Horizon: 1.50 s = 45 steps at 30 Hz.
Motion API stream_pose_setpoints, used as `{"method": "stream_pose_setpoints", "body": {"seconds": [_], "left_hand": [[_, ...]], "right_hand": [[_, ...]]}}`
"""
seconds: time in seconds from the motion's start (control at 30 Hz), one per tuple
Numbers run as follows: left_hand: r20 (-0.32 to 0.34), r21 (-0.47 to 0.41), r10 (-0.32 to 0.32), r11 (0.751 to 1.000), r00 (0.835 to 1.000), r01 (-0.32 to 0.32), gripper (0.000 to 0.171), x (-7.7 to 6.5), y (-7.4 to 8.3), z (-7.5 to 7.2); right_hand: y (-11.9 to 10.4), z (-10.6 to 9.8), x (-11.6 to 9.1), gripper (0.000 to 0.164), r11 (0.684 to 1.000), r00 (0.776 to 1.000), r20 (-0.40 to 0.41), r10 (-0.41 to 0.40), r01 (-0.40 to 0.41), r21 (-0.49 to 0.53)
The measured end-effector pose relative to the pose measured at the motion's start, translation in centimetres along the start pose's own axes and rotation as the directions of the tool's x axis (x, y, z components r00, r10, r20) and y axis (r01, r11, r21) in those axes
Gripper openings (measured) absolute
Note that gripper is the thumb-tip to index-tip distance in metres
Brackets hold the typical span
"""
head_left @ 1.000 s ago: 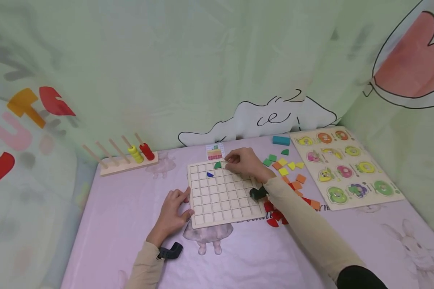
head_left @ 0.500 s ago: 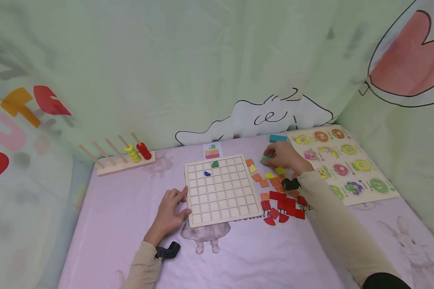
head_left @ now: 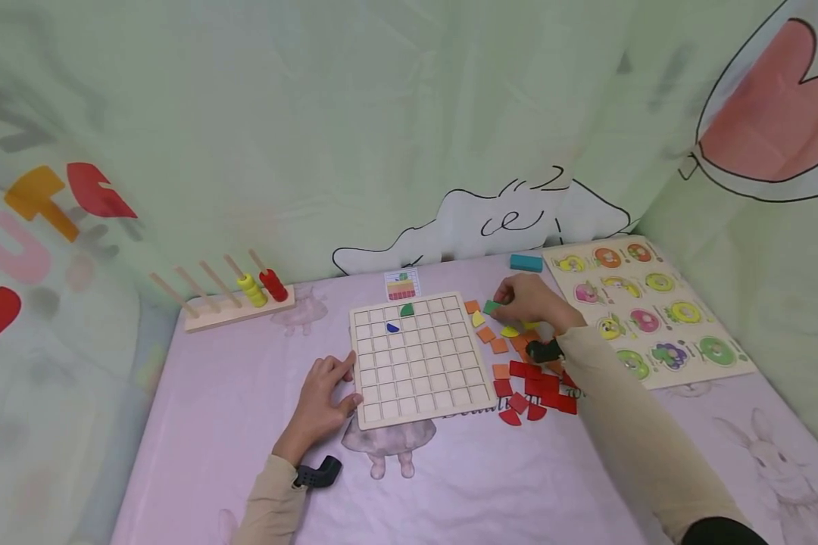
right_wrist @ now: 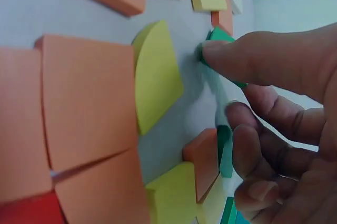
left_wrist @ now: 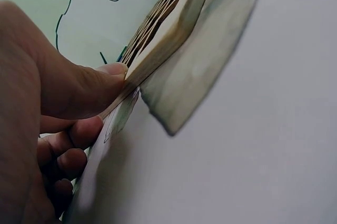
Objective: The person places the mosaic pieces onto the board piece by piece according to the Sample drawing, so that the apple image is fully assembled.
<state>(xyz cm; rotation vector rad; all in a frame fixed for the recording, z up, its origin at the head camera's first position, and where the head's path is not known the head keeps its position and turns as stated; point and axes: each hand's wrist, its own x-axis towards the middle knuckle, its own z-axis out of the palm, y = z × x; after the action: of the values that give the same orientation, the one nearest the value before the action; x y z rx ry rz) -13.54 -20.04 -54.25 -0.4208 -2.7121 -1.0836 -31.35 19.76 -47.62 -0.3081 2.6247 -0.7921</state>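
A wooden grid board (head_left: pixel 416 371) lies on the table with a green quarter-round tile (head_left: pixel 407 309) and a small blue tile (head_left: pixel 392 328) on it. My left hand (head_left: pixel 323 401) holds the board's left edge; in the left wrist view the thumb lies against the wood and other fingers curl below. Right of the board, my right hand (head_left: pixel 528 299) pinches a green tile (right_wrist: pixel 221 36) between thumb and a finger, close to the tabletop. Orange, yellow and red tiles lie around it; beside the fingers in the right wrist view is a yellow rounded tile (right_wrist: pixel 155 79).
A small picture card (head_left: pixel 402 284) sits behind the board. At the back left stands a peg stand (head_left: pixel 238 309) with yellow and red rings. A fruit puzzle board (head_left: pixel 644 310) lies at the right, near a teal block (head_left: pixel 526 263). Red tiles (head_left: pixel 541 387) cluster near the right forearm.
My right hand has left the grid board's top edge for the tiles at the right, where it now pinches a green tile and has drawn it slightly left. My left hand stays on the board.
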Motion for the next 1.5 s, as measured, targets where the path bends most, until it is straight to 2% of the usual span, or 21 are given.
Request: {"method": "stream_pose_setpoints", "body": {"seconds": [0.17,0.33,0.47,0.6,0.73,0.87,1.07,1.23,1.5], "left_hand": [[0.003,-0.002,-0.009,1.000,1.000,0.009,0.073,0.1,0.0,0.1],[0.009,-0.005,-0.024,1.000,1.000,0.024,0.072,0.1,0.0,0.1],[0.009,-0.009,-0.027,1.000,1.000,0.027,0.072,0.1,0.0,0.0],[0.006,-0.007,-0.027,1.000,1.000,0.027,0.072,0.1,-0.1,0.0],[0.001,-0.005,-0.015,1.000,1.000,0.015,0.072,0.1,-0.1,0.1],[0.000,-0.007,-0.007,1.000,1.000,0.007,0.073,0.0,-0.1,0.1],[0.008,0.000,-0.012,1.000,1.000,0.012,0.074,0.0,0.1,0.0],[0.012,0.005,-0.014,1.000,1.000,0.014,0.073,0.1,0.1,0.0],[0.020,0.000,-0.032,0.999,0.999,0.032,0.073,0.2,0.2,0.0]], "right_hand": [[-0.3,0.2,-0.2,0.023,0.999,0.998,-0.054,-0.036,0.037,0.007],[-0.4,0.7,0.0,0.030,0.998,0.984,-0.170,-0.059,0.064,0.022],[-0.7,1.4,0.5,0.033,0.987,0.967,-0.238,-0.087,0.116,0.109],[-1.5,2.6,1.1,0.030,0.967,0.962,-0.263,-0.079,0.138,0.214],[-2.5,3.7,1.6,0.032,0.946,0.964,-0.258,-0.058,0.135,0.293],[-3.8,4.6,1.9,0.032,0.933,0.966,-0.242,-0.090,0.167,0.319],[-5.9,5.9,2.4,0.031,0.935,0.960,-0.230,-0.162,0.224,0.276],[-6.5,6.8,3.3,0.030,0.939,0.957,-0.192,-0.218,0.259,0.227],[-7.3,7.3,3.5,0.029,0.955,0.969,-0.155,-0.195,0.223,0.193]]}}
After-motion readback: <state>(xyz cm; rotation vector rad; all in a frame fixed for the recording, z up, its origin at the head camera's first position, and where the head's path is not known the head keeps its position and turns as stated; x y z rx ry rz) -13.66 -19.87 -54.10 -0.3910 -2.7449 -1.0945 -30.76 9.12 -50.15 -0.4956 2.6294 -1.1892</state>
